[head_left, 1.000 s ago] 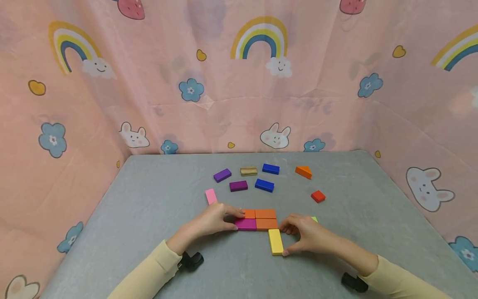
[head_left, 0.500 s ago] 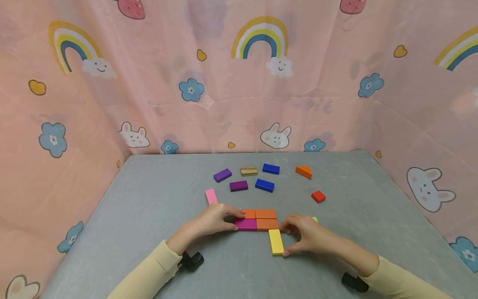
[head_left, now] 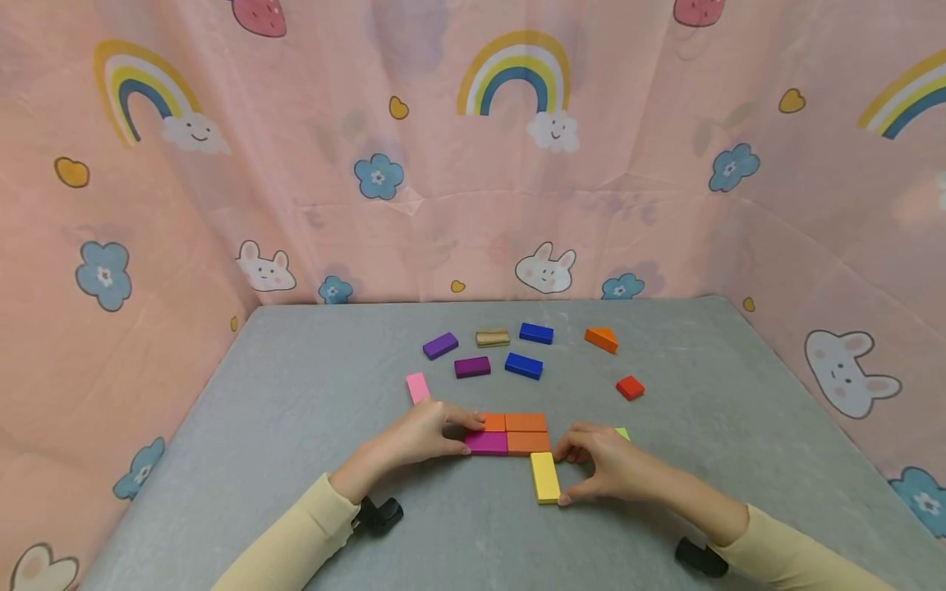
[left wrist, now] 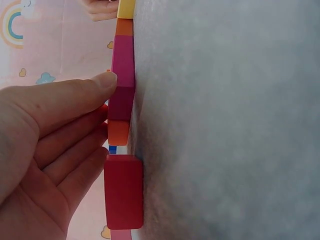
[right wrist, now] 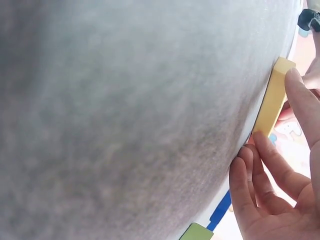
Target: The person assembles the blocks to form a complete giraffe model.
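A magenta block [head_left: 486,444] lies flat among several orange blocks [head_left: 526,423], forming two rows. My left hand [head_left: 421,433] grips their left end, its thumb on the magenta block and its index finger at the far orange one. A yellow block [head_left: 545,478] extends toward me from the near right corner of this group. Along its length, my right hand [head_left: 613,461] pinches it: the right wrist view shows the thumb at one end of the yellow block [right wrist: 274,97] and the index finger at the other. Below the left fingers, the left wrist view shows a red block [left wrist: 124,192].
A pink block [head_left: 417,388] pokes out behind the left hand; a green block [head_left: 623,432] is mostly hidden by the right. Farther back lie purple blocks [head_left: 472,368], blue blocks [head_left: 524,366], a tan piece [head_left: 492,338], an orange triangle [head_left: 602,340] and a small red block [head_left: 631,387].
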